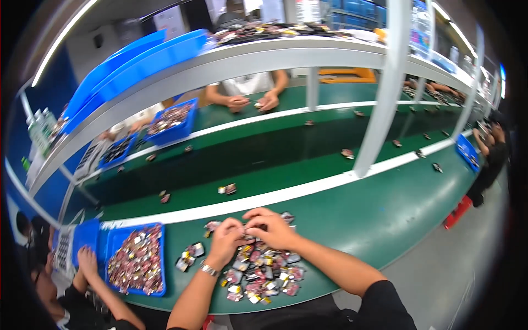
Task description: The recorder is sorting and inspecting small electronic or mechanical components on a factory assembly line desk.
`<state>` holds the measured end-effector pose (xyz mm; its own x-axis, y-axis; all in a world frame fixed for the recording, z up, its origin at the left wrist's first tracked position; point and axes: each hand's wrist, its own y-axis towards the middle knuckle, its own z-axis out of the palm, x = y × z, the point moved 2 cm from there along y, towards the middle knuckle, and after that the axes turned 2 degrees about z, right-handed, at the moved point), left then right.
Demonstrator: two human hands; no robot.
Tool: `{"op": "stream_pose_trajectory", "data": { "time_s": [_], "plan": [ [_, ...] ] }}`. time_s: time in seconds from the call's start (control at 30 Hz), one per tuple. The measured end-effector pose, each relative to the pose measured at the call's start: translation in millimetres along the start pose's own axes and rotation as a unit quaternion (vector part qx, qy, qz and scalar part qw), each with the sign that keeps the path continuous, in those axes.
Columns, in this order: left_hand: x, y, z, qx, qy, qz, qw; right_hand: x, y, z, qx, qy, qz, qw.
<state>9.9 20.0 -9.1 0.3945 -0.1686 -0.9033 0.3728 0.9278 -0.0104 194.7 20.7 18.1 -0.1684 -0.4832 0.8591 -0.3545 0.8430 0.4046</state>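
My left hand (227, 240), with a metal watch on its wrist, and my right hand (271, 229) meet above the green bench. Fingers of both hands are closed and pinched together at one spot. What they hold is mostly hidden and too small to name. Just below them spreads a pile of small pieces (268, 273), dark and pinkish with yellow and silver-white patches. A small cluster of similar pieces (190, 256) lies left of my left forearm.
A blue tray (163, 264) full of pinkish pieces stands left, beside a co-worker's hand (87, 261). Beyond a white rail (308, 190), a dark green belt (264, 157) carries scattered pieces. A white post (379, 104) and shelf (264, 52) rise ahead. Another person works opposite.
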Motion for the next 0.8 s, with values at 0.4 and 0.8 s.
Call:
{"op": "stream_pose_trajectory", "data": {
  "time_s": [0.4,0.8],
  "plan": [
    [-12,-7,4,0.026,-0.011,0.022,0.999,24,1,12,-0.04,-0.167,-0.057,0.984],
    [1,7,10,0.051,-0.02,0.031,0.998,8,-9,3,-0.08,-0.163,-0.041,0.982]
  ]
}}
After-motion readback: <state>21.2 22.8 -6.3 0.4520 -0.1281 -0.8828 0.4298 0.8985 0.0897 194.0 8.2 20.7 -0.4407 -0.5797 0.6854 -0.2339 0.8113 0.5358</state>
